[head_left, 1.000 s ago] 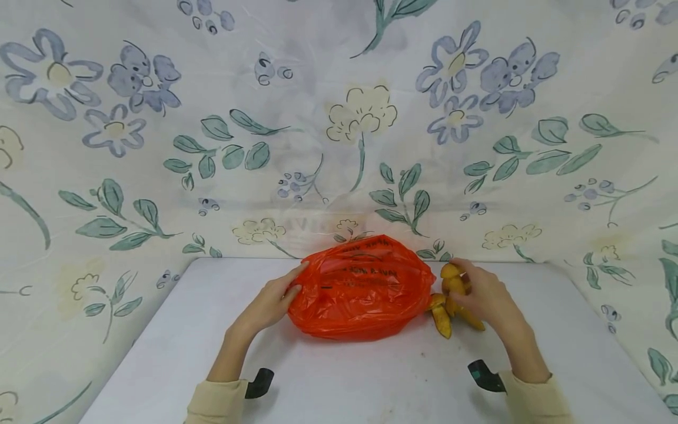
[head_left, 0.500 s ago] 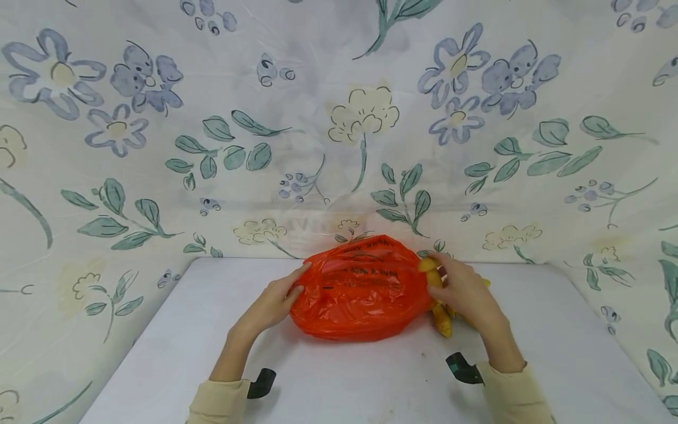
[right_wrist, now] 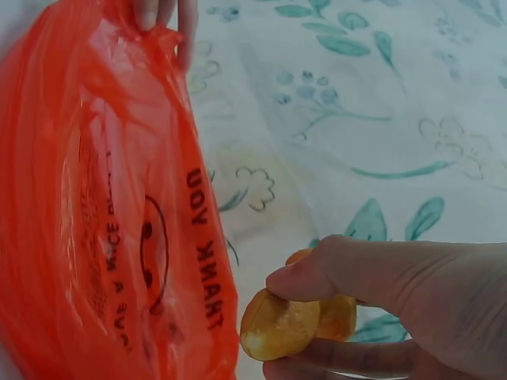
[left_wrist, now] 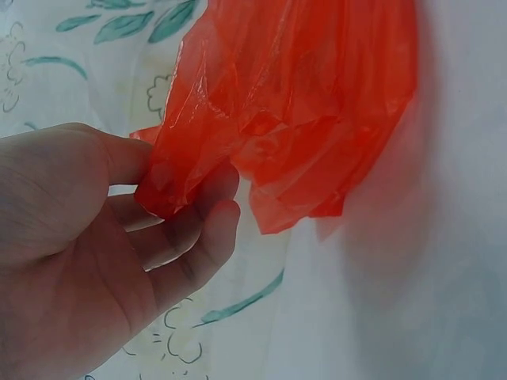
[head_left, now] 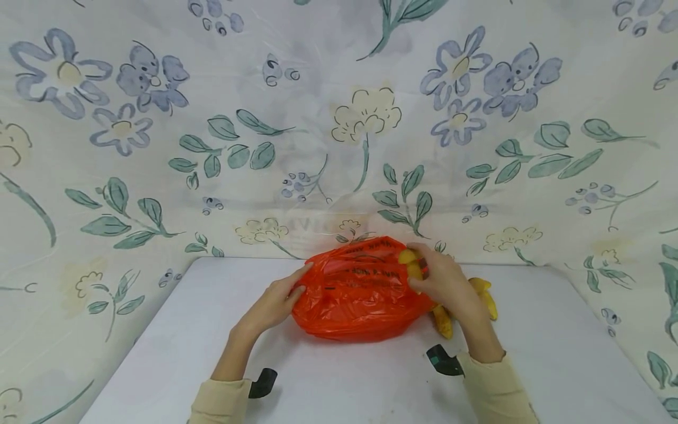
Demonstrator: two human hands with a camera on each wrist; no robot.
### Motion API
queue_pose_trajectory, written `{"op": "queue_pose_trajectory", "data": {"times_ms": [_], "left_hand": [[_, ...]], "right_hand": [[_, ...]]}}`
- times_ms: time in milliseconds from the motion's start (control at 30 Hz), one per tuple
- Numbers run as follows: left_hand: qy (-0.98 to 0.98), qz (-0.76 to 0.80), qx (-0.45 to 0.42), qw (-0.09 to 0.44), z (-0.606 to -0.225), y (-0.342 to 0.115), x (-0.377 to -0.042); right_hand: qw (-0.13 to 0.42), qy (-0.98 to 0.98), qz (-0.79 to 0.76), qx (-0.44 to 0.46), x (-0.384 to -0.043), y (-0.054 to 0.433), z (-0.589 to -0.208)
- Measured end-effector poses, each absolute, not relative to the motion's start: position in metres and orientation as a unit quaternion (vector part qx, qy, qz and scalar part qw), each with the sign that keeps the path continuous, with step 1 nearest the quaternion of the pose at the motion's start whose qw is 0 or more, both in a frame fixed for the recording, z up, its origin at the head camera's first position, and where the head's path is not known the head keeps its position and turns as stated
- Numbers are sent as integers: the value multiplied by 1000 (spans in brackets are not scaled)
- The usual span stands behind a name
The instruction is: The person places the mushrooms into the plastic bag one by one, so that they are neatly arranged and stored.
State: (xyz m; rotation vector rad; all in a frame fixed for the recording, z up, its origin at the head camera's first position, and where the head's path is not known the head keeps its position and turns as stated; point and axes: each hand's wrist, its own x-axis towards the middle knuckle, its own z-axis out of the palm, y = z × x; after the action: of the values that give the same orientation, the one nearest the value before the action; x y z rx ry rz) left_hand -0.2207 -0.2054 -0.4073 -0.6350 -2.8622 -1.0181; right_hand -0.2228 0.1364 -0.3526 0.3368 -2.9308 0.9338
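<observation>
A red plastic bag [head_left: 360,306] with black printing lies on its side at the back middle of the table. My left hand [head_left: 271,303] pinches the bag's left edge between thumb and fingers, as the left wrist view also shows. In my right hand [head_left: 447,282], thumb and fingers grip a yellow mushroom [head_left: 410,260] in front of the bag's upper right part. The right wrist view shows the mushroom's rounded cap [right_wrist: 277,324] close beside the bag. More yellow mushrooms lie right of the bag: one [head_left: 442,322] at its edge, others [head_left: 484,291] partly hidden behind my right forearm.
The white table [head_left: 344,383] ends at the back against a hanging floral cloth [head_left: 307,165]. Dark wrist-worn devices [head_left: 445,360] stick out from both sleeves just above the table.
My right hand has moved left from the mushroom pile with a mushroom in it, now over the bag's right part. The left hand has stayed at the bag's edge.
</observation>
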Motion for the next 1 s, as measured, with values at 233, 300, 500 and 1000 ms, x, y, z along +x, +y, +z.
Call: {"op": "queue_pose_trajectory", "data": {"times_ms": [233, 300, 500, 1000], "left_hand": [[-923, -329, -201, 18, -407, -204, -217], [-923, -328, -200, 20, -407, -204, -216], [-922, -333, -198, 16, -407, -203, -214], [-920, -335, -203, 17, -405, -201, -213]], "right_hand": [[25, -943, 300, 146, -229, 109, -347], [23, -942, 302, 146, -230, 102, -346], [6, -941, 310, 135, -232, 85, -350], [-16, -932, 333, 144, -242, 49, -367]]}}
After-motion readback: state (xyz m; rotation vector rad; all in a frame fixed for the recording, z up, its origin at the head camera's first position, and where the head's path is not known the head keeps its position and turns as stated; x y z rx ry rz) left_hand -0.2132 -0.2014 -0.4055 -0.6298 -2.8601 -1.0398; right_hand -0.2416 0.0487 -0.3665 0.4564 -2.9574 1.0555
